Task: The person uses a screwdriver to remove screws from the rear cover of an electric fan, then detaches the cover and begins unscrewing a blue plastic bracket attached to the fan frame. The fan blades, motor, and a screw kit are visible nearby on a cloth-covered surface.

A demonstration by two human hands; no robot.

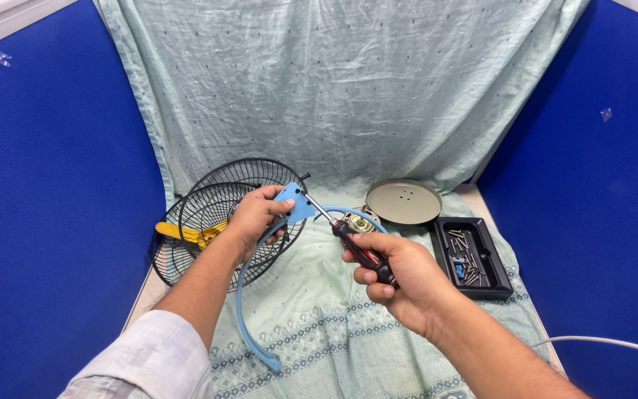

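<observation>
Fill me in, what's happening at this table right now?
A person's left hand holds up the flat end of a curved blue bracket, while the right hand grips a red-and-black screwdriver with its tip at that end. Black wire fan guards lie behind, with a round grey plate and a black tray of screws at right.

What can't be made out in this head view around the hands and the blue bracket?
- Screwdriver tip: too small to tell whether it sits in a screw on the blue bracket.
- Screwdriver handle end: covered by the right hand.
- Bracket edge: covered by the left hand fingers.
- Motor part: mostly behind the screwdriver and the blue curved ring.
- Small parts in the black tray: too small to sort.
- Yellow blade: partly behind the black grilles.
</observation>
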